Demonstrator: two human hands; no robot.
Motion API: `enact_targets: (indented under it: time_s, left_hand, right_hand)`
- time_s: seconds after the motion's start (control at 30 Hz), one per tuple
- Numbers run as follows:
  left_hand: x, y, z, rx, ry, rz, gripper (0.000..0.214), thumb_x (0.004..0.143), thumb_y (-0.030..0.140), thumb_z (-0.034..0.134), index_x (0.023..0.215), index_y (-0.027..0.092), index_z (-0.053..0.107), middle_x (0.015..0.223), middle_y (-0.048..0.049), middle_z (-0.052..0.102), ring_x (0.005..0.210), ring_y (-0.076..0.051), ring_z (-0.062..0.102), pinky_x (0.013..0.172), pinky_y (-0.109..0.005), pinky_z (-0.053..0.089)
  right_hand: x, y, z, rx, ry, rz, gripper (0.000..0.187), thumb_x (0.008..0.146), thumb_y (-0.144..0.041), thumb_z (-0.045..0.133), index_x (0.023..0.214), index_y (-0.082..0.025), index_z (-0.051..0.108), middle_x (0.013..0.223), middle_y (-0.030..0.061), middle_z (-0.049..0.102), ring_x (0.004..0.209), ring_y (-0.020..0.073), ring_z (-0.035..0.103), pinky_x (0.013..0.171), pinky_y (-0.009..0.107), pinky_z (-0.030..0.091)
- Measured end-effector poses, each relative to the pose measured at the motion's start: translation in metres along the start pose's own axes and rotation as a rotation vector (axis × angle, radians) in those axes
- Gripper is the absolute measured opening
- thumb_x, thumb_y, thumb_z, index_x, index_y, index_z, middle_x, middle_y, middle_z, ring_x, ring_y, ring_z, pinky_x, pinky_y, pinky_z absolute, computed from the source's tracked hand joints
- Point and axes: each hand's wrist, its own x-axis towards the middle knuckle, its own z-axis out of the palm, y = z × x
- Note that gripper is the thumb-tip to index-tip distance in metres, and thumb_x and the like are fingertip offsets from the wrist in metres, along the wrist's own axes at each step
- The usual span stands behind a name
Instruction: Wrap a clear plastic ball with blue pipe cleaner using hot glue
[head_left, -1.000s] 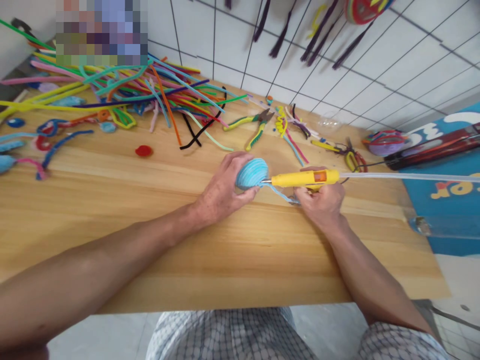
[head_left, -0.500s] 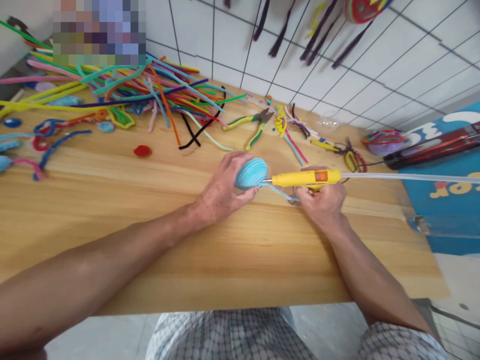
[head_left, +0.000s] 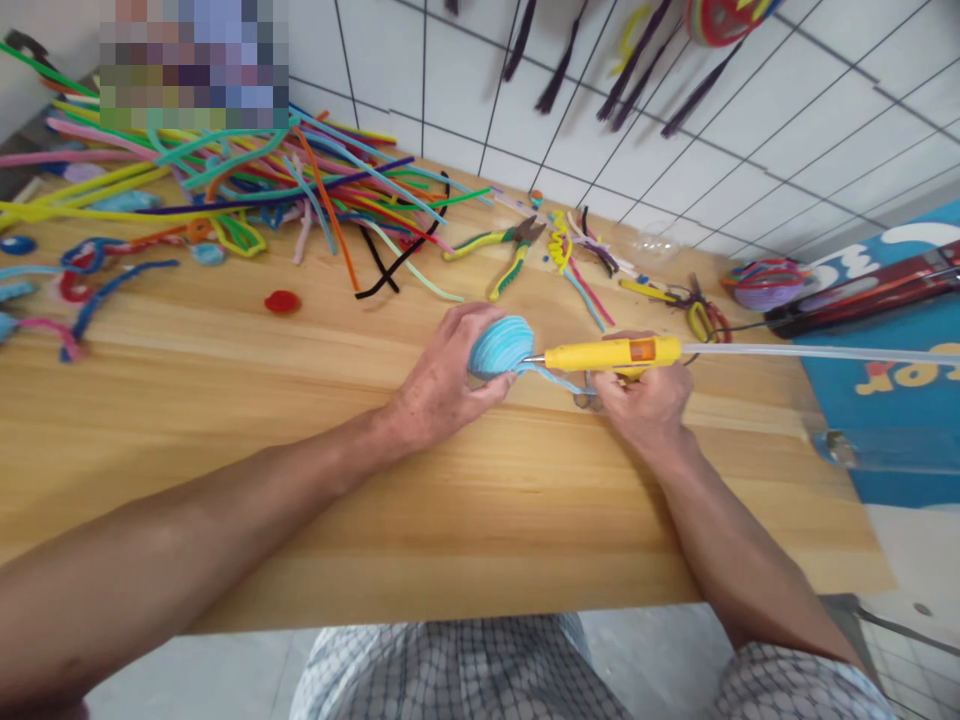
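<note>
My left hand [head_left: 444,380] is closed round a light-blue ball wound from pipe cleaner [head_left: 501,346], held just above the wooden table [head_left: 300,480]. A loose blue tail [head_left: 555,379] of it trails to the right. My right hand [head_left: 643,400] grips a yellow glue gun [head_left: 611,354] from below. Its metal tip touches the right side of the ball. A clear glue stick [head_left: 817,352] juts out of the gun's back to the right.
A heap of coloured pipe cleaners [head_left: 247,180] covers the table's far left. Green-handled pliers [head_left: 510,250] lie behind the ball, a red coil [head_left: 283,301] to the left, scissors [head_left: 701,318] and a purple coiled piece [head_left: 766,284] at the far right. A tiled wall stands behind.
Hardly anything has moved: both hands, the ball and the glue gun keep their places; the view has only shifted slightly.
</note>
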Motion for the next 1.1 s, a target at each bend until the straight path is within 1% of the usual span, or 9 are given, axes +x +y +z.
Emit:
enact_targets:
  time_s: [0.2,0.47,0.6,0.63,0.7,0.8,0.87,1.0,1.1]
  left_hand:
    - [0.000,0.001,-0.001,0.005,-0.012,-0.002,0.066,0.092,0.028,0.076,0.149,0.024,0.043,0.147,-0.0155,0.057,0.142,-0.032,0.057,0.120,-0.054,0.050]
    - [0.001,0.002,-0.002,-0.008,-0.015,0.018,0.062,0.092,0.027,0.073,0.146,0.022,0.044,0.145,-0.0159,0.056,0.140,-0.031,0.056,0.120,-0.054,0.049]
    - [0.002,0.002,-0.007,-0.036,-0.049,-0.004,0.059,0.093,0.029,0.069,0.145,0.021,0.044,0.144,-0.0155,0.056,0.139,-0.031,0.056,0.119,-0.053,0.050]
    - [0.002,0.002,-0.009,-0.042,-0.057,-0.019,0.058,0.093,0.030,0.069,0.145,0.021,0.043,0.144,-0.0155,0.055,0.139,-0.031,0.056,0.119,-0.053,0.050]
    - [0.003,0.002,-0.011,-0.046,-0.069,-0.060,0.058,0.094,0.031,0.068,0.145,0.022,0.043,0.145,-0.0152,0.054,0.139,-0.030,0.056,0.119,-0.053,0.050]
    - [0.003,0.000,-0.011,-0.036,-0.076,-0.094,0.058,0.095,0.034,0.067,0.146,0.024,0.042,0.146,-0.0140,0.053,0.139,-0.030,0.055,0.120,-0.053,0.050]
    - [0.003,-0.001,-0.009,-0.033,-0.057,-0.074,0.059,0.094,0.035,0.068,0.146,0.024,0.043,0.144,-0.0132,0.054,0.138,-0.030,0.056,0.119,-0.053,0.051]
    - [0.002,-0.004,-0.005,-0.028,-0.010,-0.051,0.058,0.094,0.036,0.069,0.145,0.023,0.044,0.142,-0.0125,0.056,0.136,-0.031,0.058,0.118,-0.052,0.053]
    - [0.001,-0.006,-0.004,-0.022,-0.012,-0.058,0.058,0.094,0.038,0.069,0.145,0.025,0.044,0.142,-0.0117,0.057,0.135,-0.032,0.059,0.117,-0.053,0.053]
  right_hand:
    - [-0.001,0.003,0.001,0.029,-0.007,0.032,0.028,0.072,-0.019,0.062,0.096,-0.023,0.076,0.088,0.0088,0.079,0.074,0.0310,0.074,0.070,0.045,0.059]
    - [0.000,-0.004,0.002,0.063,-0.011,0.082,0.028,0.071,-0.021,0.060,0.094,-0.025,0.075,0.091,0.0078,0.081,0.079,0.0295,0.075,0.074,0.042,0.060]
    - [0.005,-0.004,-0.002,0.081,-0.029,0.203,0.008,0.077,-0.030,0.062,0.074,-0.024,0.067,0.070,0.0048,0.071,0.065,0.0260,0.068,0.066,0.040,0.055]
    - [0.009,-0.002,-0.004,0.071,-0.022,0.243,0.013,0.079,-0.034,0.064,0.070,-0.025,0.064,0.065,0.0038,0.067,0.063,0.0252,0.066,0.065,0.040,0.054]
    - [0.019,0.009,-0.009,0.046,0.009,0.318,0.022,0.082,-0.043,0.067,0.073,-0.025,0.063,0.067,0.0045,0.066,0.066,0.0258,0.066,0.068,0.041,0.054]
    - [0.033,0.041,-0.018,-0.022,0.053,0.427,0.030,0.087,-0.050,0.068,0.096,-0.022,0.069,0.093,0.0122,0.075,0.088,0.0311,0.072,0.082,0.045,0.057]
    - [0.034,0.069,-0.022,-0.082,0.056,0.500,0.035,0.089,-0.050,0.065,0.108,-0.021,0.069,0.106,0.0168,0.076,0.101,0.0344,0.072,0.091,0.048,0.056]
    - [0.016,0.119,-0.020,-0.140,-0.005,0.648,0.042,0.091,-0.046,0.059,0.120,-0.016,0.066,0.118,0.0224,0.074,0.111,0.0374,0.070,0.098,0.051,0.054]
    - [0.000,0.137,-0.010,-0.151,-0.003,0.692,0.039,0.090,-0.041,0.059,0.119,-0.016,0.066,0.123,0.0225,0.073,0.114,0.0359,0.069,0.099,0.049,0.054]
